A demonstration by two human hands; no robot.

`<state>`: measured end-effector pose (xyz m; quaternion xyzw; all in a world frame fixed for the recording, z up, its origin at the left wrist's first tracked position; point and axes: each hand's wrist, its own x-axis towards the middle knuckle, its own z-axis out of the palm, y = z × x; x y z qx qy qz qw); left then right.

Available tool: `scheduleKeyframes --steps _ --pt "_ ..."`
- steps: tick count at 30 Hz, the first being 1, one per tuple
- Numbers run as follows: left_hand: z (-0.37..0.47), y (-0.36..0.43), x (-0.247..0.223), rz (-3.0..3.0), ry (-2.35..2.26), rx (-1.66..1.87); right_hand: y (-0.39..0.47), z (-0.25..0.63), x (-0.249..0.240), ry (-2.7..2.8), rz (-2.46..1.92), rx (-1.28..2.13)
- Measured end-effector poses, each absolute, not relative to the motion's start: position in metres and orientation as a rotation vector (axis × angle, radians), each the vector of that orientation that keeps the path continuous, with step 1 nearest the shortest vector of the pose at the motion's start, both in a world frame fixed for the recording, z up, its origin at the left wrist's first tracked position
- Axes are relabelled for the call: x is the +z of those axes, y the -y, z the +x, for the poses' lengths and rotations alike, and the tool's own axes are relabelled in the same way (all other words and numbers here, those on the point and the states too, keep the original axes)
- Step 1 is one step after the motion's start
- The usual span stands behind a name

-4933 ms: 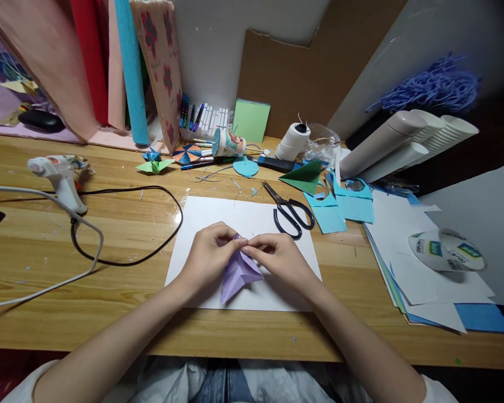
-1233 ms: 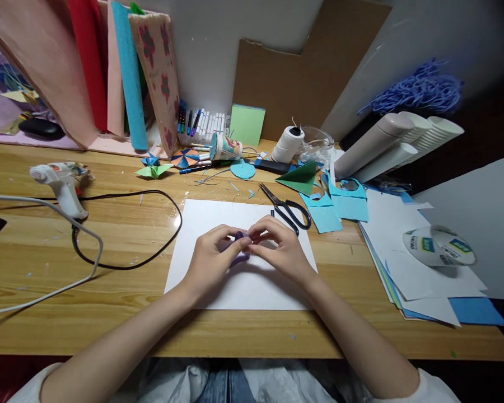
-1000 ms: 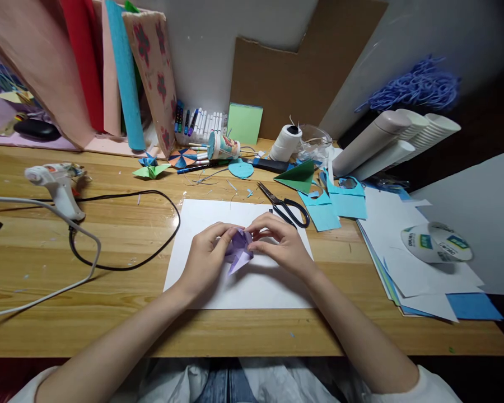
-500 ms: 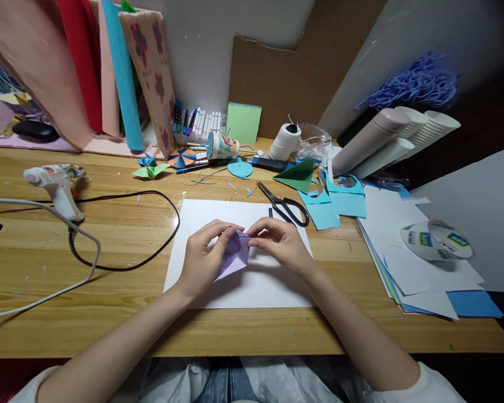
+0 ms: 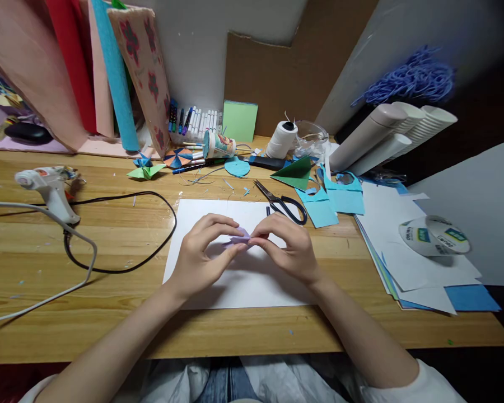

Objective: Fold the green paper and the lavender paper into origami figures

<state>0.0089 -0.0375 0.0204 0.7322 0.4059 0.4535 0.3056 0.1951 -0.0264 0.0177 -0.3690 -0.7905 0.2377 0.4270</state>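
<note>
A piece of folded purple paper [image 5: 240,239] is held just above a white sheet [image 5: 201,299] on the wooden table. My left hand [image 5: 205,249] pinches its left side between thumb and fingers. At its right tip, the thumb and forefinger of my right hand [image 5: 286,246] are closed on the paper. It lies nearly edge-on to me, and my fingers partly hide it. Black-handled scissors [image 5: 283,204] rest just beyond my right hand, at the sheet's far edge.
A white glue gun [image 5: 50,190] with its cable lies at left. Behind the sheet are a green folded paper [image 5: 294,172], a thread spool [image 5: 282,140] and light blue cut papers [image 5: 342,196]. Stacked paper [image 5: 415,252] at right carries a tape roll [image 5: 434,236].
The purple paper has turned from showing its broad face to nearly edge-on. My left thumb has moved down and to the right along it, while my right hand still pinches its right end.
</note>
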Motion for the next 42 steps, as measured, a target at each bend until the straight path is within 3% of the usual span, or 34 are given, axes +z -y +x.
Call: scheduleKeyframes --steps 5,12,23,33,39,42 --pt "0.006 0.037 0.017 2.211 -1.101 1.303 0.029 0.198 0.016 2.143 -0.806 0.183" --pt "0.004 0.036 0.010 2.321 -1.085 1.354 0.028 0.196 0.017 2.153 -0.818 0.200" --pt "0.006 0.035 0.008 2.441 -1.235 1.252 0.033 0.191 0.011 2.261 -0.871 -0.048" --pt "0.007 0.038 0.007 2.476 -1.259 1.323 0.034 0.188 0.009 2.188 -0.857 0.084" --pt "0.005 0.037 0.007 2.547 -1.247 1.349 0.034 0.188 0.006 2.174 -0.906 -0.034" --pt "0.005 0.036 0.007 2.515 -1.230 1.350 0.033 0.188 0.006 2.141 -0.937 0.094"
